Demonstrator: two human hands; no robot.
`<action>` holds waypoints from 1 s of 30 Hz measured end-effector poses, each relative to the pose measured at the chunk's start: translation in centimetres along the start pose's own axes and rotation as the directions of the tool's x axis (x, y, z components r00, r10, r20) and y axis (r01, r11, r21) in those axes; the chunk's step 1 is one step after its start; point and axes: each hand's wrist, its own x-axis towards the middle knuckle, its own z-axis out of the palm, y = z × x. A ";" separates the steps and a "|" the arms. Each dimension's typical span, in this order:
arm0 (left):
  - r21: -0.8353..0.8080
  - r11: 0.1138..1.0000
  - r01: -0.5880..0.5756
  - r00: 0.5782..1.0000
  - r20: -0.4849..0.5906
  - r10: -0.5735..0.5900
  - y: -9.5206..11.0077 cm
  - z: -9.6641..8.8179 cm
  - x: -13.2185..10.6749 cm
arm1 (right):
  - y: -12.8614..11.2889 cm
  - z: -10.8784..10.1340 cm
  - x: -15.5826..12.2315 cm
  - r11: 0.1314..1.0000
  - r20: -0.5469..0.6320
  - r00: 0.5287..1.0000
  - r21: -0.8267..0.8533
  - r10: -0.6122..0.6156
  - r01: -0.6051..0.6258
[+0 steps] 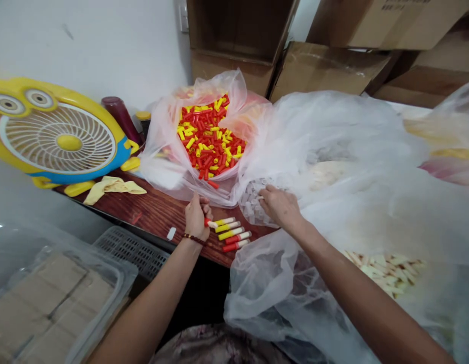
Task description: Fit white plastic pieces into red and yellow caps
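My left hand [197,218] is closed around a small red tube [207,222] with a whitish plug in its end, just above the table edge. Beside it lies a row of several yellow and red tubes [228,234] with whitish plugs and clear caps. My right hand [280,205] reaches to an open bag of small clear plastic pieces [253,199]; its fingertips are pinched among them, and what they hold is hidden. Behind both hands stands a plastic bag [164,121] filled with loose red and yellow tubes [211,141].
A yellow fan [59,136] and a yellow cloth [113,188] are at the left on the brown table [154,199]. Below are a grey crate [131,247] and a clear bin [122,278]. Right, a bag holds whitish pieces [388,273]. Cardboard boxes [325,68] stand behind.
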 end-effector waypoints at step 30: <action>0.154 0.988 -0.006 0.979 0.203 -0.025 -0.9 2.8 -2.0 | -3.7 -0.4 -2.7 0.486 -0.213 0.968 0.838 -0.129 0.249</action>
